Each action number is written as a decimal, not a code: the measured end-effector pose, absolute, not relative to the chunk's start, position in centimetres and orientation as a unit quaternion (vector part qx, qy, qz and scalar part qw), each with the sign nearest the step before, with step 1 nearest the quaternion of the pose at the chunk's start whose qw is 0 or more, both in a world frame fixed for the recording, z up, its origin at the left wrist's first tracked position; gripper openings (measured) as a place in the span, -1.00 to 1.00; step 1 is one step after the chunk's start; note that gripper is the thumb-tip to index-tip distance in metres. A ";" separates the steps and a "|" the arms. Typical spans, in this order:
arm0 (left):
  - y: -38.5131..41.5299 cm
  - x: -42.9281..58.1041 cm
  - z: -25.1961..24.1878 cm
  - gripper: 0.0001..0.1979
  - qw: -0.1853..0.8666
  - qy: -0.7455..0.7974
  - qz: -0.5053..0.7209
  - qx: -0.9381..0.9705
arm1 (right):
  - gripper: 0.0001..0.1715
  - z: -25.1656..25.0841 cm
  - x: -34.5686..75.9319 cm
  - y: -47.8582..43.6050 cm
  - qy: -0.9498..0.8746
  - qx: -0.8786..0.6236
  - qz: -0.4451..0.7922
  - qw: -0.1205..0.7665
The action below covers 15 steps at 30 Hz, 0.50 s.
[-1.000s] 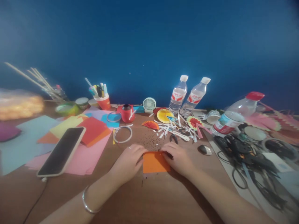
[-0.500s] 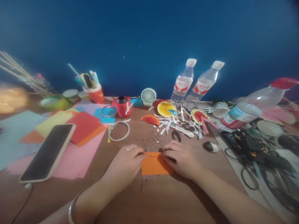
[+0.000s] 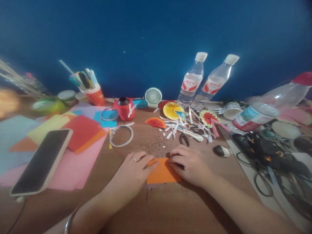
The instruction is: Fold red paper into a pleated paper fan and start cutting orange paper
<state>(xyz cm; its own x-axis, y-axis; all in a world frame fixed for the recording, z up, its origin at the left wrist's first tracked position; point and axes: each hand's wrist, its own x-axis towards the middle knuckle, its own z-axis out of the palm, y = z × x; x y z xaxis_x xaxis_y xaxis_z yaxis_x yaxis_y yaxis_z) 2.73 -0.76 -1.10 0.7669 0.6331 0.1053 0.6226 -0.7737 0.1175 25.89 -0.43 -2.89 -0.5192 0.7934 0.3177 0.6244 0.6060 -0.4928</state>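
Observation:
An orange sheet of paper (image 3: 162, 174) lies flat on the brown table between my two hands. On its upper left corner rests my left hand (image 3: 136, 169), with a ring on it and its thumb laid over the paper. My right hand (image 3: 186, 165) has its fingers bent together at the paper's upper right edge. Just beyond the paper, small dark specks are scattered, and an orange folded paper fan (image 3: 155, 122) lies behind them. Scissors with black handles (image 3: 184, 139) sit among white paper strips (image 3: 174, 128).
Left, a phone (image 3: 41, 162) lies on coloured sheets (image 3: 81, 133). Behind stand a cup of pens (image 3: 95, 96), a red jar (image 3: 124, 110), a small fan (image 3: 153, 97) and bottles (image 3: 191, 83). Right are a mouse (image 3: 221, 150) and black cables (image 3: 263, 152).
The view has shifted slightly. The narrow fold seen along the paper's top edge no longer shows clearly, and my left thumb now reaches further over the paper. My right hand has barely moved.

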 end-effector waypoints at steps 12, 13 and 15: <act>-0.6 2.4 -1.0 -0.72 0.044 0.353 0.129 0.926 | -0.87 -2.9 26.3 -0.4 -0.832 -0.445 0.179 0.277; -0.6 2.4 -1.0 -0.71 0.042 0.354 0.129 0.925 | -0.88 -2.9 26.4 -0.3 -0.833 -0.444 0.181 0.276; -0.7 2.5 -0.8 -0.66 0.042 0.355 0.124 0.926 | -0.93 -2.9 26.4 -0.3 -0.833 -0.442 0.181 0.281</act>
